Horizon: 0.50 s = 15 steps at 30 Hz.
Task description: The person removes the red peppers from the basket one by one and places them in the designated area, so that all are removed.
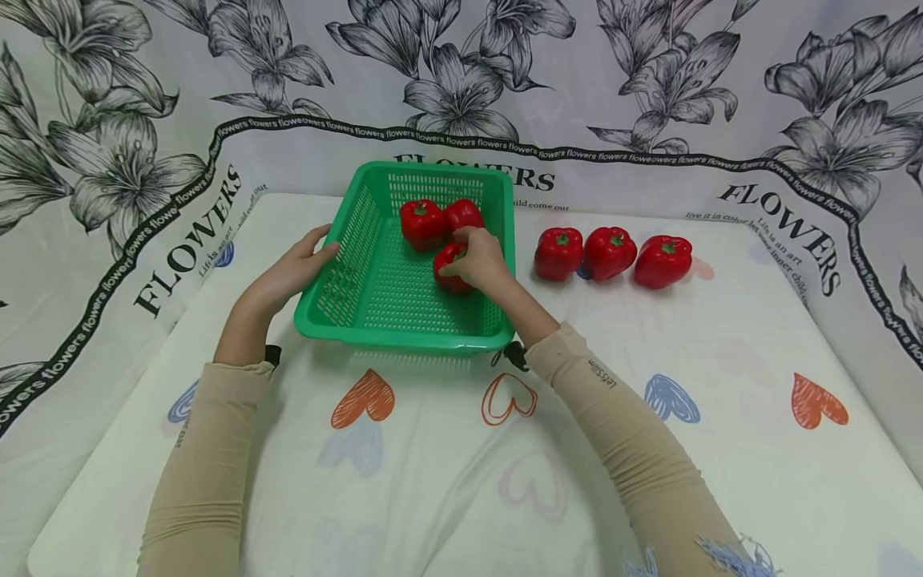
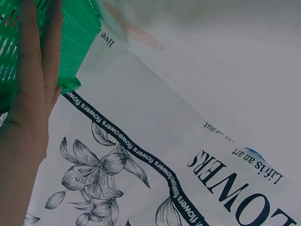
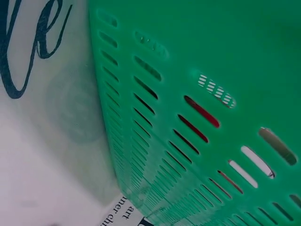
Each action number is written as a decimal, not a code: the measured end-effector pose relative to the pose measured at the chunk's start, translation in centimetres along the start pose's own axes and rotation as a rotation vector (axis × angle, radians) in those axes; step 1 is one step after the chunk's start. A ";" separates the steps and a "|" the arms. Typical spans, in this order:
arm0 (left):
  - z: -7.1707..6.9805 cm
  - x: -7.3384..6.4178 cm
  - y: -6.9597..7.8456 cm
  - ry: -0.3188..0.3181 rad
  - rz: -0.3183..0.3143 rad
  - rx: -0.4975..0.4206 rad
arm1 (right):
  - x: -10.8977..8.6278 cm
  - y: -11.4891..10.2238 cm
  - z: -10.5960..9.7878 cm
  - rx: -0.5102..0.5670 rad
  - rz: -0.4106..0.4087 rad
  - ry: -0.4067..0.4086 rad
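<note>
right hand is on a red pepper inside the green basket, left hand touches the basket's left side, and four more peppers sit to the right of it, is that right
Not quite: three red peppers, not four, sit to the right of the green basket, as the head view shows.

In the head view, cannot see the two-o'clock side of the glossy red bell pepper (image 1: 453, 285) under the right hand (image 1: 485, 260), nor all of the shiny red bell pepper (image 1: 463, 211) at its twelve o'clock. Cannot follow the beige fabric sleeves (image 1: 191, 481) past the bottom edge at seven and five o'clock. Cannot identify the small black object (image 1: 272, 355) at the left wrist. In the left wrist view, miss the fingertips of the left hand (image 2: 30, 108), cut off toward eleven o'clock, and most of the green perforated plastic basket (image 2: 80, 47) at ten. In the right wrist view, make out only red slivers (image 3: 202, 112) through the basket toward three o'clock.
</note>
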<state>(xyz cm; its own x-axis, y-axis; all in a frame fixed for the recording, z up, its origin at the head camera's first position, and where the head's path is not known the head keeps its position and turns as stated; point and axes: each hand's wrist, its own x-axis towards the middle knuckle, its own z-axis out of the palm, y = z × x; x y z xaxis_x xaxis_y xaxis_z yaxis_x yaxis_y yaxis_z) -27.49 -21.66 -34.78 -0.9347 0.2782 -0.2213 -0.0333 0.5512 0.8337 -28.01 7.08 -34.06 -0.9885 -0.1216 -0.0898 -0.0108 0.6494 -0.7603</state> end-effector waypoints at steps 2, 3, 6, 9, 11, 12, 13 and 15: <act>0.0 -0.1 0.1 0.002 0.001 0.002 | 0.0 0.0 0.0 0.014 -0.009 0.005; 0.0 -0.1 0.1 0.003 0.001 0.003 | 0.0 0.1 0.0 0.022 -0.015 0.009; 0.0 -0.1 0.0 0.005 0.006 0.006 | 0.0 0.2 0.0 0.047 -0.031 0.027; 0.0 0.0 -0.1 0.006 0.013 0.005 | 0.0 0.2 -0.1 0.068 -0.046 0.043; 0.0 0.0 -0.1 0.006 0.016 0.003 | -0.2 0.2 -0.3 0.091 -0.060 0.050; 0.0 0.0 -0.1 0.006 0.016 0.002 | -0.3 0.1 -0.5 0.106 -0.068 0.053; 0.0 0.1 -0.2 0.005 0.014 0.002 | -0.4 0.1 -0.6 0.126 -0.080 0.053; 0.0 0.1 -0.2 0.005 0.009 0.004 | -0.6 0.1 -0.9 0.171 -0.103 0.053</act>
<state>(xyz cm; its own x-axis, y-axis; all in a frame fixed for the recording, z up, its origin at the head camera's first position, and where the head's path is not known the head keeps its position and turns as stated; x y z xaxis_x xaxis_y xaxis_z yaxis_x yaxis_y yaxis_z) -27.60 -21.75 -34.98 -0.9366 0.2792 -0.2117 -0.0240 0.5518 0.8337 -27.56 7.89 -33.46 -0.9901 -0.1379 0.0247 -0.0909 0.4981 -0.8624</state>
